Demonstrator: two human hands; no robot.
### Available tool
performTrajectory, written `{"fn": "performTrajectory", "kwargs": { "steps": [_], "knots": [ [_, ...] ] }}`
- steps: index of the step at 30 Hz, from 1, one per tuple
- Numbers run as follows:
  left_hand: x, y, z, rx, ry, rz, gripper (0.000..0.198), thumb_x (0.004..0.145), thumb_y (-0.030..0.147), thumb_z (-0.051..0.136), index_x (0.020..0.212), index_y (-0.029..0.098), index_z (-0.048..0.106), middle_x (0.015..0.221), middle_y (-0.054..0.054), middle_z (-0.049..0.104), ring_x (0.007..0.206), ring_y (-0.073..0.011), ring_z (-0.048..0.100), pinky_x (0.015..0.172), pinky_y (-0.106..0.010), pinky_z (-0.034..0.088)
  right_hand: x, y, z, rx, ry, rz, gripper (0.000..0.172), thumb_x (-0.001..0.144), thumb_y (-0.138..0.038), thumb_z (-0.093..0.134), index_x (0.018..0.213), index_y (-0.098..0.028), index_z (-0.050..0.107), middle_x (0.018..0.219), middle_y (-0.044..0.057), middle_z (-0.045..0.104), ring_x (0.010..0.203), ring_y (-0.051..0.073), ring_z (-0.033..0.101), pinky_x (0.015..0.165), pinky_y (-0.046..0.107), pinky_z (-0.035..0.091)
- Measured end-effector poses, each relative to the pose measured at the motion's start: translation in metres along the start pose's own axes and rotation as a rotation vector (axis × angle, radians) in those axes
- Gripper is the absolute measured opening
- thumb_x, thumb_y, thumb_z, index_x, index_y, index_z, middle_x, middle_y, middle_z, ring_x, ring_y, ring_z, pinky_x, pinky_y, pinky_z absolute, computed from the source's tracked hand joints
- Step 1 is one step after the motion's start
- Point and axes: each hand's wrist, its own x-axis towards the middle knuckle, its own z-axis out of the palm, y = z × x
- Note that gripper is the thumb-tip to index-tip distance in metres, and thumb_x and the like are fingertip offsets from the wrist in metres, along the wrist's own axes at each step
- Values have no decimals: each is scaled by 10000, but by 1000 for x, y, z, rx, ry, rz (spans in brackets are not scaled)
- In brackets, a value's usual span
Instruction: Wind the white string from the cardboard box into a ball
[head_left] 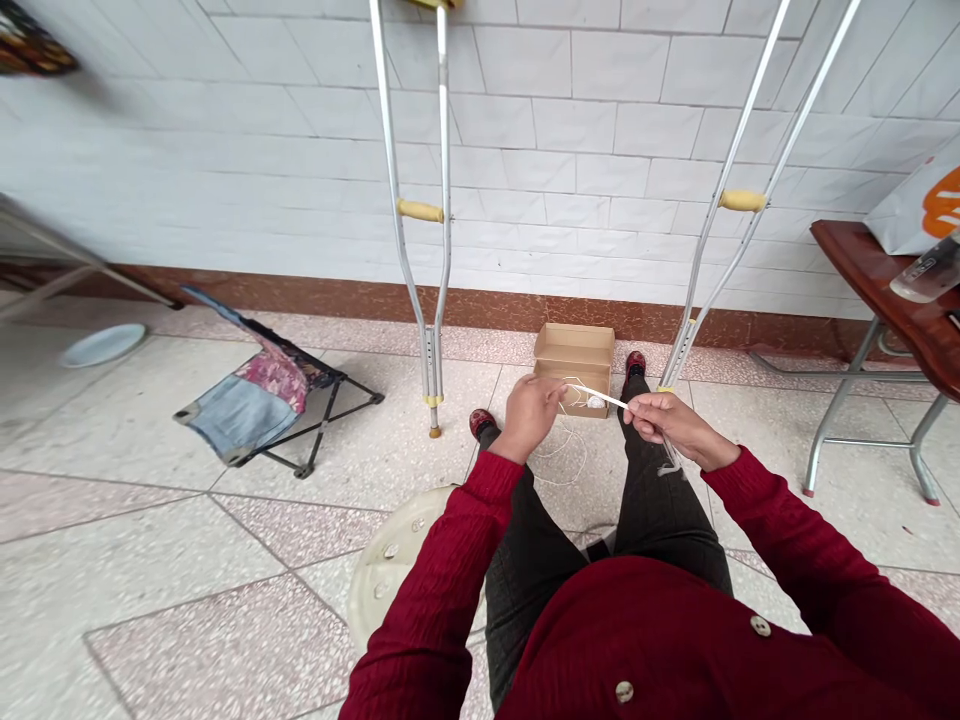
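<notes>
My right hand (664, 415) is closed in a pinch on one end of a thin, straight white strip (604, 396), which could be stretched cord or a slim stick. The strip reaches left toward my left hand (532, 408), whose fingertips are pinched together on pale cord at its other end. A loop of pale cord (581, 468) hangs below my left hand to the floor. Under my right hand dangles a frayed white tail (670, 462). Behind the strip, an open cardboard box (574, 345) stands on the floor with a white ball of cord (596, 402) inside.
Two crutches (421, 211) (742, 201) lean on the tiled wall. A folding stool (262, 400) stands left, near a pale plate (103, 345). Close to my left leg is a round plastic stool (386, 560). On the right, a brown table (862, 285) holds a bag and a clear cup.
</notes>
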Motion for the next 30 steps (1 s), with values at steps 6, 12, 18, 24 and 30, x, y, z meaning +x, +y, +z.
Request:
{"fn": "performTrajectory", "kwargs": {
  "steps": [6,12,18,24,30],
  "knots": [
    [-2,-48,-13,195,-59,-322,327,918,344,429,743,229,680,754,-34,713,761,-222,634,661,-272,398,-9,4,-11,22,-8,23,347,815,-474,632,770,-130,635,509,-79,368,413,49,287,429,230,165],
    [-15,-58,7,179,-149,-319,202,866,268,525,801,226,712,765,-55,733,795,-246,668,700,-291,432,-7,3,-14,70,15,35,355,791,-482,660,783,-128,638,512,-86,337,418,49,252,445,242,120],
    [-18,5,28,-112,-99,36,445,875,234,572,1316,240,513,1339,-64,570,1217,-228,520,1027,-380,374,7,3,-6,135,-8,40,358,768,-482,689,789,-129,638,515,-85,342,420,45,249,437,234,129],
    [-5,43,22,-277,-130,217,246,968,297,455,896,233,682,1003,2,705,974,-175,625,1045,-385,330,14,4,6,153,-104,10,321,799,-448,676,830,-129,664,546,-60,427,451,53,344,443,216,215],
    [-3,14,11,-139,-74,82,271,949,226,446,811,219,679,926,1,725,925,-176,637,1065,-392,290,7,3,8,66,-187,65,335,812,-436,669,951,-131,680,595,-31,536,491,82,482,488,223,337]
  ]
}}
